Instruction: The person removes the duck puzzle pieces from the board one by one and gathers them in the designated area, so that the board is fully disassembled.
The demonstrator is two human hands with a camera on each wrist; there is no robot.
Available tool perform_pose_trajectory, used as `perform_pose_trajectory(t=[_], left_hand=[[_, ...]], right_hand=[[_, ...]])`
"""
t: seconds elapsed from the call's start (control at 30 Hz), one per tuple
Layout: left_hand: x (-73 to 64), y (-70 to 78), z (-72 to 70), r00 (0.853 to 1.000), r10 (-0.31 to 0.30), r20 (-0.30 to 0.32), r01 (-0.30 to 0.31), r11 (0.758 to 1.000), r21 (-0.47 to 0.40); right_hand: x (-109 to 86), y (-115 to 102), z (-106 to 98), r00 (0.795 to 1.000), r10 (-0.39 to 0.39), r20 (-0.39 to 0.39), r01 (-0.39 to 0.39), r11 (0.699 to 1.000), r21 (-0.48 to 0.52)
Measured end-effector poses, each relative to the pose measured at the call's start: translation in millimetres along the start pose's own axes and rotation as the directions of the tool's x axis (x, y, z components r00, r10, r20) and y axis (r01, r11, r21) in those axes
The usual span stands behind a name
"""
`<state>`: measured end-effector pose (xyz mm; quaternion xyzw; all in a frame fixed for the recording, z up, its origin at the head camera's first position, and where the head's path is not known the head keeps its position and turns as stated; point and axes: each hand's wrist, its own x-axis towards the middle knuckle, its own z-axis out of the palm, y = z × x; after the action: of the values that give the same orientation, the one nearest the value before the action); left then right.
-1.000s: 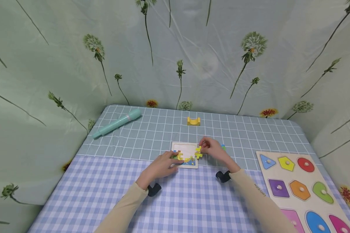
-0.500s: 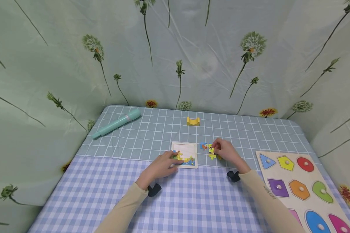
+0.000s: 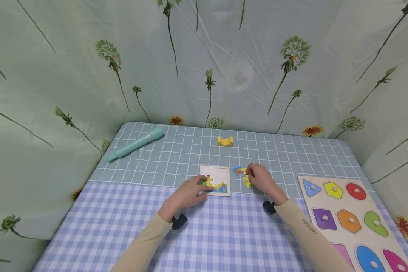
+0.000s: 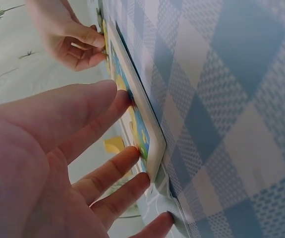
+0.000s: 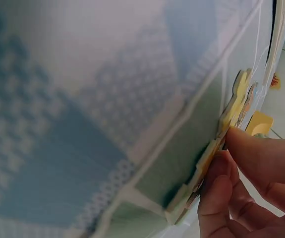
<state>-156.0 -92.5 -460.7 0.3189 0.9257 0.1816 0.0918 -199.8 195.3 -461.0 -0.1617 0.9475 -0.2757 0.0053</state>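
My left hand [image 3: 187, 192] lies spread at the lower left of a small wooden puzzle tray [image 3: 226, 172], its fingertips on the frame and the fitted pieces. Colourful puzzle pieces [image 3: 221, 187] fill the tray's near and left parts; the far right shows bare wood. Right of the tray, my right hand [image 3: 262, 179] pinches a yellow puzzle piece [image 5: 201, 168] low over the cloth, thumb and fingers at its edge. Another yellow puzzle piece [image 3: 247, 181] lies just left of these fingers, and a blue and orange puzzle piece [image 3: 237, 170] beside the tray's right edge.
A large wooden shape board [image 3: 307, 192] with knobbed shapes lies at the right. A yellow arch-shaped block [image 3: 225, 141] stands behind the tray. At the back left lies a teal tube-shaped thing [image 3: 136, 144]. A flowered curtain [image 3: 190, 75] hangs around the table.
My right hand has carried a yellow puzzle piece from the tray's right edge to the loose pieces, set it down, then shifted slightly left. The left hand stays in place.
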Motion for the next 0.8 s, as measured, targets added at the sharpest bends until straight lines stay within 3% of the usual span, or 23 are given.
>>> perform_pose_trajectory(t=[0.13, 0.23, 0.47, 0.57, 0.8], left_hand=[[-2.7, -2.4, 0.1, 1.000, 0.016, -0.002, -0.017, 1.000, -0.008], [-6.5, -6.0, 0.0, 1.000, 0.028, -0.013, -0.029, 0.999, -0.021], [-14.6, -15.4, -1.7, 1.000, 0.003, -0.022, -0.003, 1.000, -0.031], [-15.0, -16.7, -2.8, 1.000, 0.004, -0.015, -0.004, 0.999, -0.043], [-14.1, -16.2, -4.1, 1.000, 0.018, -0.014, -0.019, 0.999, -0.047]], right_hand=[[0.9, -3.7, 1.1, 1.000, 0.014, 0.001, -0.014, 1.000, 0.006], [2.9, -10.2, 4.9, 1.000, 0.007, 0.007, -0.007, 0.998, 0.066], [14.5, -40.3, 26.1, 0.990, -0.131, 0.059, 0.111, 0.957, 0.267], [19.5, -56.0, 34.5, 0.980, -0.166, 0.106, 0.124, 0.939, 0.321], [28.1, -78.0, 48.4, 0.970, -0.181, 0.165, 0.120, 0.939, 0.322]])
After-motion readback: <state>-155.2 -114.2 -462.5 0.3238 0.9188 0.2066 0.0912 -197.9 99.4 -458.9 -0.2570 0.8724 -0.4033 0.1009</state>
